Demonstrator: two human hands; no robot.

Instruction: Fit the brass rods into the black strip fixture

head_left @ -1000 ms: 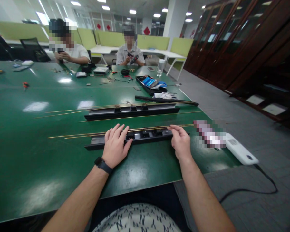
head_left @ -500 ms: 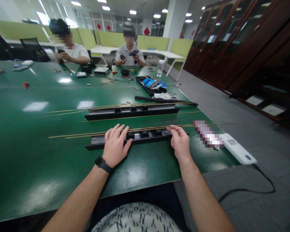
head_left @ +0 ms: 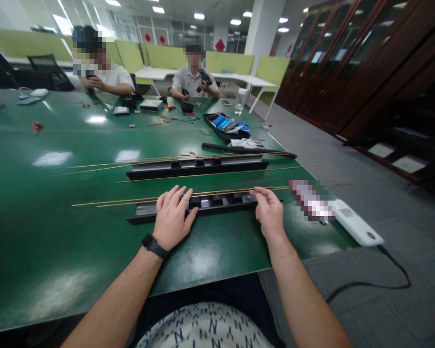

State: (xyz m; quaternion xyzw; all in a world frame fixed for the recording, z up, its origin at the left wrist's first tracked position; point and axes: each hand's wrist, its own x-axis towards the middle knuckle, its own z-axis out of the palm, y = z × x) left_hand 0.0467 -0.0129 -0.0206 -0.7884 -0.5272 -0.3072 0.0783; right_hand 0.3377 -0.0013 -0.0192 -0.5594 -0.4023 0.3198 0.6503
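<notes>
My left hand [head_left: 174, 215], a dark watch on its wrist, lies over the left part of a long black channel [head_left: 221, 207] with its fingers stretched out. Thin gold-coloured rods [head_left: 110, 202] run along the far side of this channel, pass under those fingers and stick out to the left. At the channel's right end my right hand [head_left: 268, 210] is closed, thumb and forefinger pinching a thin gold-coloured rod [head_left: 235, 192]. Which of the rods lies in the pinch is hard to make out. Several dark blocks [head_left: 217, 199] sit inside the channel between my hands.
Beyond lies a second black channel [head_left: 199, 167] with rods on it, and a single rod [head_left: 210, 174] before it. A black tray [head_left: 217, 128] holds blue packets. To the right are a blurred pinkish object [head_left: 310, 199] and a white corded device [head_left: 358, 222]. Two people sit across the green table.
My hands and the rods keep their places, apart from a slight shift of the view. Across the table, the person in the middle has raised a black device a little.
</notes>
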